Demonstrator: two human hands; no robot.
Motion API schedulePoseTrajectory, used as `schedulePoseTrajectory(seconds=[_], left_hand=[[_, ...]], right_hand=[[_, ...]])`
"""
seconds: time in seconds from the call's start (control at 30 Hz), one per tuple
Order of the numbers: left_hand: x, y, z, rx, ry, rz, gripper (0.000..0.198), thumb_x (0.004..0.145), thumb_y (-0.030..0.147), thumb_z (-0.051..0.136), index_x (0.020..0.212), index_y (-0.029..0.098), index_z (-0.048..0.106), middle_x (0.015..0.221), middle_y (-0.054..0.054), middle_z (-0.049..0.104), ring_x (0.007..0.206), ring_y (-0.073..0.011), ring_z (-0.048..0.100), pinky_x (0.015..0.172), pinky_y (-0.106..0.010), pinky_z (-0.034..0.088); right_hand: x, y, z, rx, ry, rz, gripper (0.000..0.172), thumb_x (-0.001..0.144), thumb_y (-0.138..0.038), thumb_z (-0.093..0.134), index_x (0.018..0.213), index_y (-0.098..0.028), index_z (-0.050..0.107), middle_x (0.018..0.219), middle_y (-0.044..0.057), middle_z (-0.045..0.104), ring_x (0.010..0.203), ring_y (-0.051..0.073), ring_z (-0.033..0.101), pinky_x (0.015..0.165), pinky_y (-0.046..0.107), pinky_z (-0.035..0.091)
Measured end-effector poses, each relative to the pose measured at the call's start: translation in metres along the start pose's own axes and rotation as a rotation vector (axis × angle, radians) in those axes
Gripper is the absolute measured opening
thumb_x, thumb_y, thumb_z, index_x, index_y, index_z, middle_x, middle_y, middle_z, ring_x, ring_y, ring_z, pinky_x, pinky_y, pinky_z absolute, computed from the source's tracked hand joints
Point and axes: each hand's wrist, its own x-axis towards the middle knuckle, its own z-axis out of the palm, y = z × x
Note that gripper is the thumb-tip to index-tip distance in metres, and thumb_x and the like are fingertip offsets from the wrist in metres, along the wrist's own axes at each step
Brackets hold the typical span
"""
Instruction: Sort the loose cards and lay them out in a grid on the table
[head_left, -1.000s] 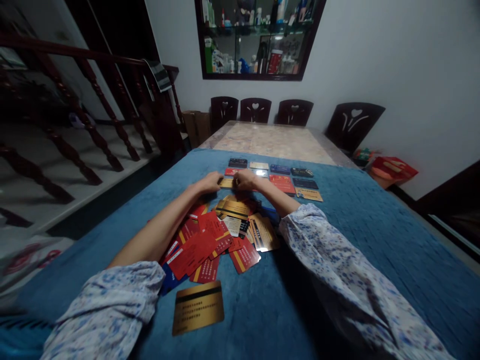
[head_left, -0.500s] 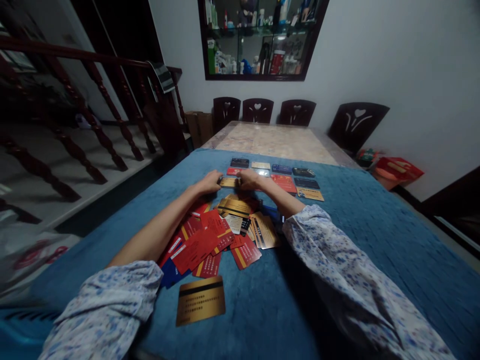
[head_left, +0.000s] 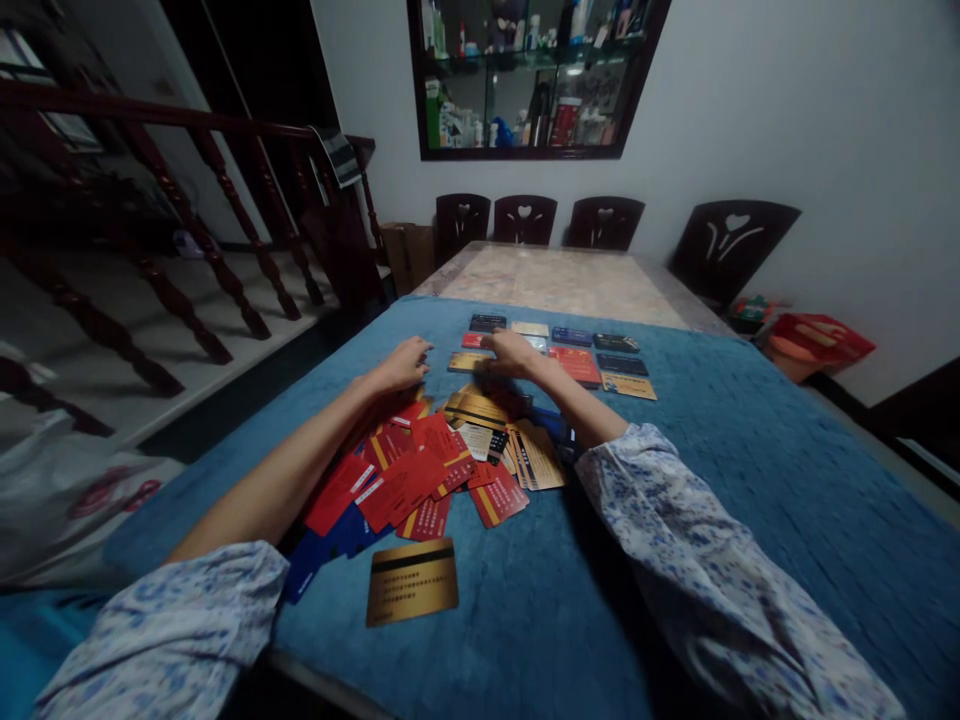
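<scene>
My left hand [head_left: 406, 363] hovers just left of a gold card [head_left: 466, 362], apart from it, its fingers spread and holding nothing. At that card's right end is my right hand [head_left: 514, 355], fingers apart; whether it touches the card I cannot tell. Below my hands lies a loose heap of cards: red cards [head_left: 397, 488], a gold card with a dark stripe [head_left: 480, 409], cream-gold cards [head_left: 537, 458] and blue cards [head_left: 319, 552]. A single gold card [head_left: 412, 583] lies nearest me. Beyond the heap, cards lie in rows, among them a red stack [head_left: 574, 367] and a yellow card [head_left: 629, 386].
A blue cloth [head_left: 720, 480] covers the near part of the table, with the bare marbled top [head_left: 570, 275] beyond. Dark chairs [head_left: 525, 220] stand at the far end. A wooden railing [head_left: 202, 240] and a white plastic bag [head_left: 82, 490] are at left.
My left hand has let go of the gold card's left end and moved away left, towards me. My right hand stays by its right end. The view has shifted slightly.
</scene>
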Motion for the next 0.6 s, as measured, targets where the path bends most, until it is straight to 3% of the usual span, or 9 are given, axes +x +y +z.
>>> schedulePoseTrajectory(seconds=[0.33,0.6], left_hand=[[-0.040,0.007,-0.019,0.007,0.008,0.047,0.045,0.078,0.022,0.055,0.121,0.012,0.066,0.121,-0.013,0.064,0.104,-0.0236,0.068,0.099,-0.040,0.056],[-0.077,0.007,-0.033,0.058,0.007,0.014,0.044,0.081,0.022,0.053,0.121,0.011,0.066,0.122,-0.013,0.064,0.105,-0.0237,0.067,0.100,-0.040,0.054]], right_hand=[[-0.002,-0.015,0.001,0.081,0.049,-0.054,0.040,0.091,-0.024,0.063,0.130,-0.016,0.069,0.130,0.015,0.067,0.117,0.025,0.063,0.091,0.028,0.046],[-0.003,-0.046,-0.004,0.100,0.056,-0.117,0.032,0.094,-0.025,0.061,0.124,-0.020,0.072,0.126,0.012,0.068,0.117,0.024,0.062,0.088,0.028,0.047]])
